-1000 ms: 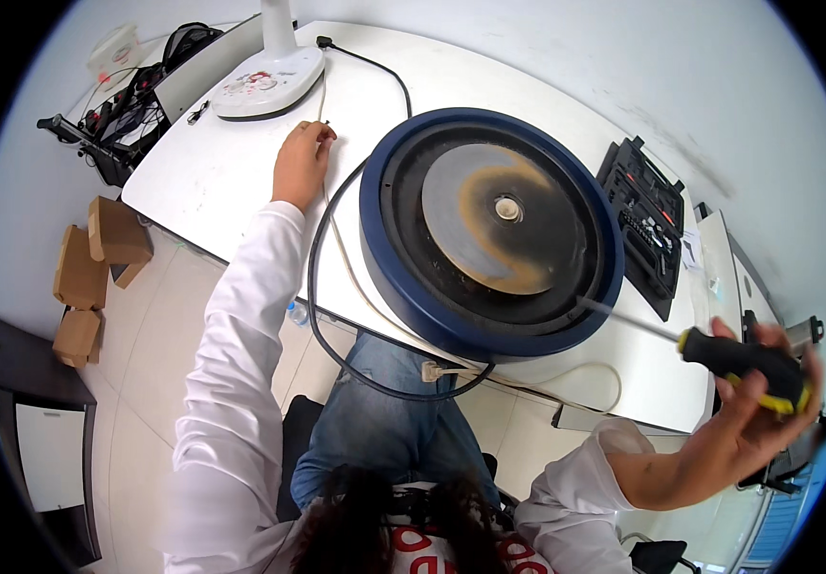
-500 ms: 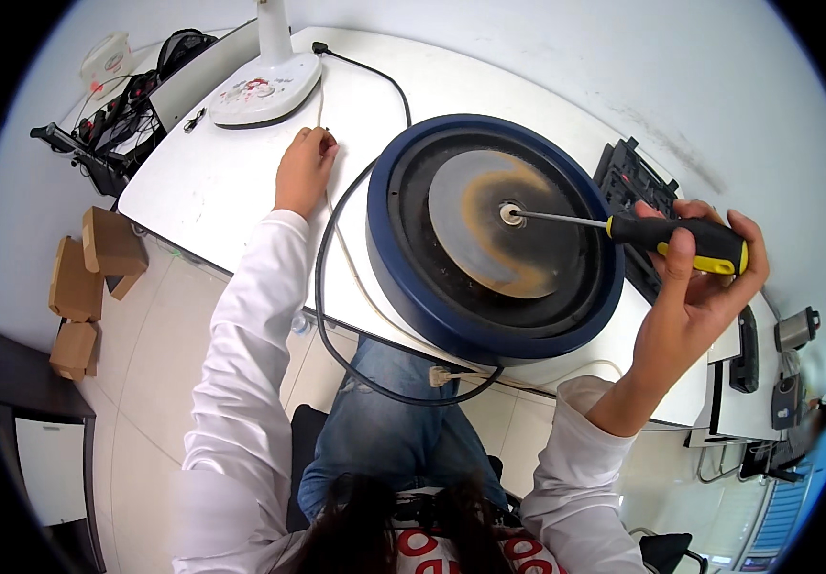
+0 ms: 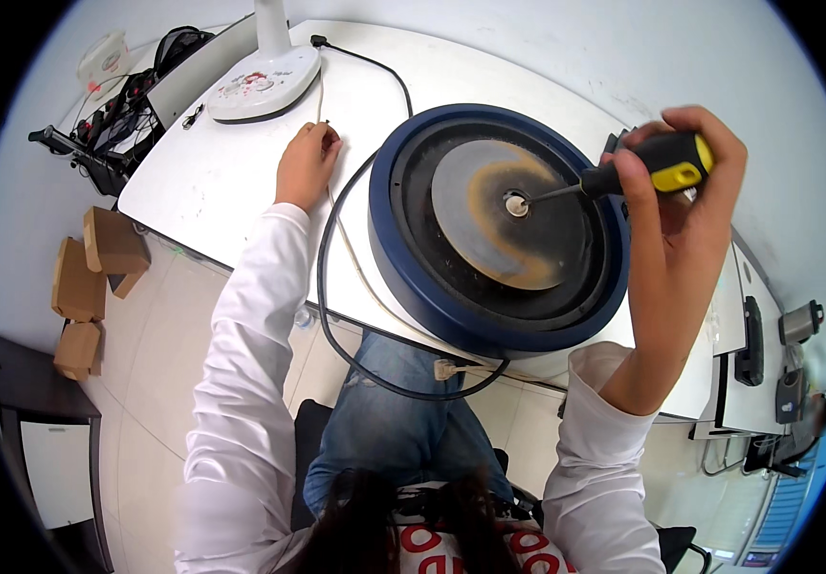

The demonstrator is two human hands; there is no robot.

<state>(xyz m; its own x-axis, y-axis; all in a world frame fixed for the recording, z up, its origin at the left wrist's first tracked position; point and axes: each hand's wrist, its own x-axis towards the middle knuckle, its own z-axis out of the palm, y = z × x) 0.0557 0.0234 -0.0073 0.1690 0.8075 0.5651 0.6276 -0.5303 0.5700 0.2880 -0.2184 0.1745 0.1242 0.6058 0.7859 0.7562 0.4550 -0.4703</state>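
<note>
A round, dark-blue appliance (image 3: 403, 297) rests on the white table, its black inside facing up. At its middle is a grey metal disc (image 3: 465, 191) with brown scorch marks and a small pale round part (image 3: 516, 205) in a central hole. My right hand (image 3: 685, 210) is closed around the black-and-yellow handle of a screwdriver (image 3: 657, 165), held at a slant with its tip at that pale part. My left hand (image 3: 308, 167) lies on the table left of the appliance, beside a pale cord (image 3: 346, 244). Its fingers are pinched together; a tiny dark bit shows at their tips.
A black power cord (image 3: 322, 297) loops over the table's front edge (image 3: 351, 323). Behind my left hand stands a white round base with a post (image 3: 264, 86). Partly hidden behind my right hand is a dark tool case (image 3: 614, 143). Cardboard boxes (image 3: 78, 277) sit on the floor at left.
My right hand has moved up and slightly left, tilting the screwdriver handle higher while its tip stays at the centre. My left hand has hardly moved.
</note>
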